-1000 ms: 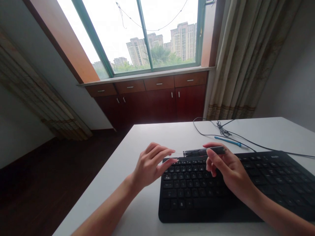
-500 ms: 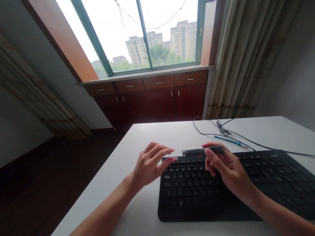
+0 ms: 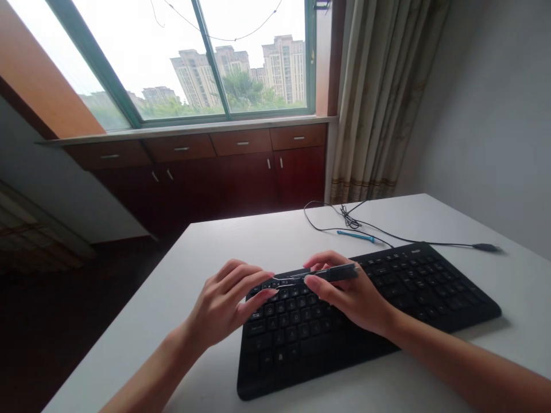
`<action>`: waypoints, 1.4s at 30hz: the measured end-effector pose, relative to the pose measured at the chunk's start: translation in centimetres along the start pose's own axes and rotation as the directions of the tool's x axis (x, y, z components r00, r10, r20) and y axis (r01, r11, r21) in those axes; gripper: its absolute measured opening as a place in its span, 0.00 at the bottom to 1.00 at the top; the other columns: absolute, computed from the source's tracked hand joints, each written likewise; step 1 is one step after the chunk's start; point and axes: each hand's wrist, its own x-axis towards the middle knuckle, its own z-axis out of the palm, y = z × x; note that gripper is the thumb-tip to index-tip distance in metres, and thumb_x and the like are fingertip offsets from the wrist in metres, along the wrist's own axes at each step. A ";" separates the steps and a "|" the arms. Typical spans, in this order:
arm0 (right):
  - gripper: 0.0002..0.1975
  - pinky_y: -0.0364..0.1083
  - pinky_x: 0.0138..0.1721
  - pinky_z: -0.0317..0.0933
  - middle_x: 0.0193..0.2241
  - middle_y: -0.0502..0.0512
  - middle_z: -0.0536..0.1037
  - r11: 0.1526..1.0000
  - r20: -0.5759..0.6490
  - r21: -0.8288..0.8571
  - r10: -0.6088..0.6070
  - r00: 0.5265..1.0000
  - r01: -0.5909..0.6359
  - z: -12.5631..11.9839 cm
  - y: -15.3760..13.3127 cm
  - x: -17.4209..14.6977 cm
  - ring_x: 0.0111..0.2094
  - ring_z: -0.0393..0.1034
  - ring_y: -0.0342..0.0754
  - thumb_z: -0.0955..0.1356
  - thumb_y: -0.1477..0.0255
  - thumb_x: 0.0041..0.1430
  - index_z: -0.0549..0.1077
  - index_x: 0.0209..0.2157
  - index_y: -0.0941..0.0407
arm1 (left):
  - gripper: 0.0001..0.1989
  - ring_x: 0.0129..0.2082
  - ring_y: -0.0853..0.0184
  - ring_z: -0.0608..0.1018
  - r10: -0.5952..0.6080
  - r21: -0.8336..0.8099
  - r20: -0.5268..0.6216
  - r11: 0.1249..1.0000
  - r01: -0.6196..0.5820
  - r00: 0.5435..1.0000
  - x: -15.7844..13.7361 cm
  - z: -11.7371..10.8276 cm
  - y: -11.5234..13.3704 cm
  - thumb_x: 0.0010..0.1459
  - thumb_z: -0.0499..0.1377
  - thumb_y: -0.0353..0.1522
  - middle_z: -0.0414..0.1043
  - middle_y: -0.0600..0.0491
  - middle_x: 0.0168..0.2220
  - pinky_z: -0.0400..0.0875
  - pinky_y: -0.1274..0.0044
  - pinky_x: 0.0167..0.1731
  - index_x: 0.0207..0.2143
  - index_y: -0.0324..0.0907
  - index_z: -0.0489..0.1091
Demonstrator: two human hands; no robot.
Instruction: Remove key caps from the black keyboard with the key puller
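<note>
Above the keyboard's upper left part, my right hand (image 3: pixel 340 289) grips the dark handle of a keycap puller (image 3: pixel 336 272) between thumb and fingers. Two thin wire prongs extend left from the handle. My left hand (image 3: pixel 232 298) is at their far ends, index fingertip at the upper wire and thumb tip at the lower one, with a small gap between them. Under both hands lies a black keyboard (image 3: pixel 293 338), set at an angle on the white table. My right hand and forearm hide some of its middle keys.
Behind the keyboard lie a thin blue tool (image 3: pixel 355 235) and a black cable (image 3: pixel 350 221), partly bundled, with a plug (image 3: pixel 486 248) to the right. The white table (image 3: pixel 241 241) ends at the left and back edges. Beyond are cabinets (image 3: pixel 241 178) under a window.
The view has swung to the right, so the whole keyboard and the cable plug now show. My hands stay on the keycap puller; its wires look more spread and slant toward my left fingertips.
</note>
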 end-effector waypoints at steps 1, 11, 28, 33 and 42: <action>0.13 0.42 0.29 0.62 0.31 0.49 0.75 1.000 0.028 -0.023 0.001 1.000 0.000 -0.1 -0.1 0.0 0.29 0.67 0.41 0.74 0.61 0.62 0.77 0.43 0.53 | 0.17 0.39 0.65 0.75 0.006 0.000 0.002 1.000 -0.006 1.000 0.0 0.0 0.0 0.62 0.67 0.27 0.78 0.50 0.42 0.74 0.73 0.40 0.52 0.40 0.72; 0.12 0.45 0.36 0.66 0.34 0.52 0.80 0.997 -0.041 -0.072 0.040 0.998 -0.043 0.0 0.0 -0.2 0.34 0.73 0.45 0.71 0.59 0.65 0.79 0.42 0.53 | 0.16 0.41 0.63 0.78 -0.115 0.124 0.101 0.987 0.102 0.988 -0.6 -0.1 -1.9 0.67 0.62 0.38 0.78 0.49 0.45 0.76 0.72 0.40 0.55 0.44 0.71; 0.13 0.40 0.31 0.64 0.32 0.49 0.76 0.796 -0.019 0.523 0.367 0.930 -0.304 1.8 -2.3 6.3 0.33 0.71 0.43 0.78 0.61 0.53 0.79 0.36 0.52 | 0.21 0.28 0.70 0.74 -0.509 0.093 0.270 0.859 0.504 0.817 -2.4 0.5 -3.6 0.73 0.51 0.44 0.76 0.51 0.35 0.66 0.77 0.32 0.35 0.41 0.76; 0.20 0.43 0.30 0.59 0.28 0.50 0.76 0.907 -0.065 0.329 0.298 0.952 -0.262 4.5 -3.3 11.1 0.30 0.68 0.45 0.70 0.51 0.58 0.78 0.29 0.55 | 0.20 0.27 0.71 0.73 -0.510 0.069 0.290 0.855 0.514 0.810 -2.6 0.4 -3.7 0.73 0.51 0.43 0.75 0.52 0.35 0.65 0.77 0.31 0.36 0.42 0.76; 0.17 0.44 0.36 0.66 0.18 0.43 0.61 0.657 0.044 0.730 0.232 0.972 -0.190 8.3 -3.0 11.7 0.23 0.61 0.41 0.75 0.66 0.55 0.65 0.22 0.55 | 0.19 0.27 0.71 0.72 -0.533 0.076 0.287 0.841 0.536 0.796 -2.5 0.6 -3.5 0.72 0.52 0.42 0.74 0.53 0.35 0.65 0.77 0.33 0.37 0.43 0.76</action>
